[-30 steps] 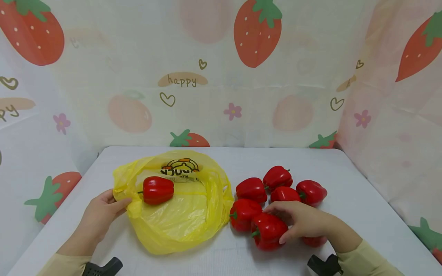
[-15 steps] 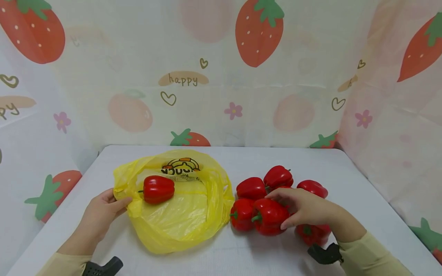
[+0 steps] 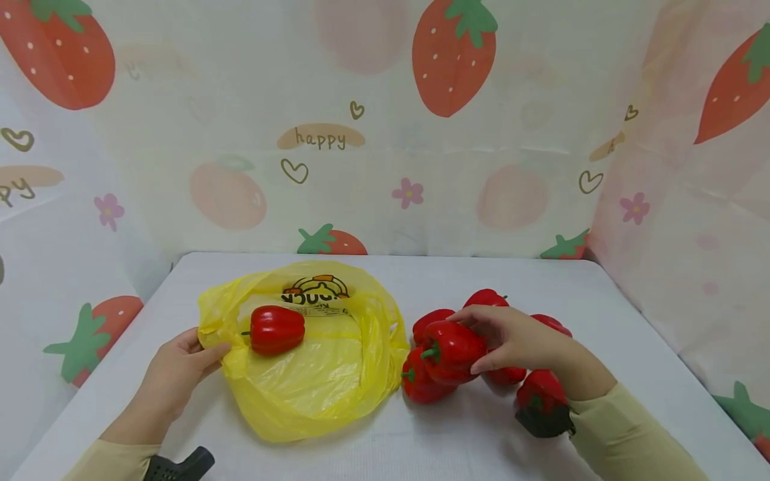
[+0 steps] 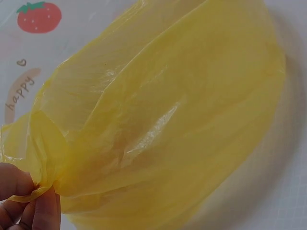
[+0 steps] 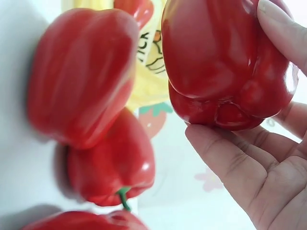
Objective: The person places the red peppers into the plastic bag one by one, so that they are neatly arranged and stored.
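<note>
My left hand (image 3: 180, 374) pinches the left rim of a yellow plastic bag (image 3: 301, 401), whose mouth lies wide on the table. In the left wrist view, thumb and fingers gather the bag's edge (image 4: 45, 187). Inside it rests one red bell pepper (image 3: 278, 331), green stem to the left. My right hand (image 3: 523, 341) grips another red bell pepper (image 3: 455, 352) between thumb and fingers, stem facing the bag. The right wrist view shows this gripped pepper (image 5: 220, 62) raised beside others. Several more red peppers (image 3: 421, 381) sit under and around the hand, partly hidden.
A white table (image 3: 337, 461) carries everything. A patterned curtain (image 3: 361, 80) with strawberries encloses the back and sides. Near the right forearm, one pepper (image 3: 541, 394) is partly covered by the dark wrist mount (image 3: 546, 422).
My right hand has lifted its pepper and moved it up and slightly left, over the others. The left hand and the bag stay in place.
</note>
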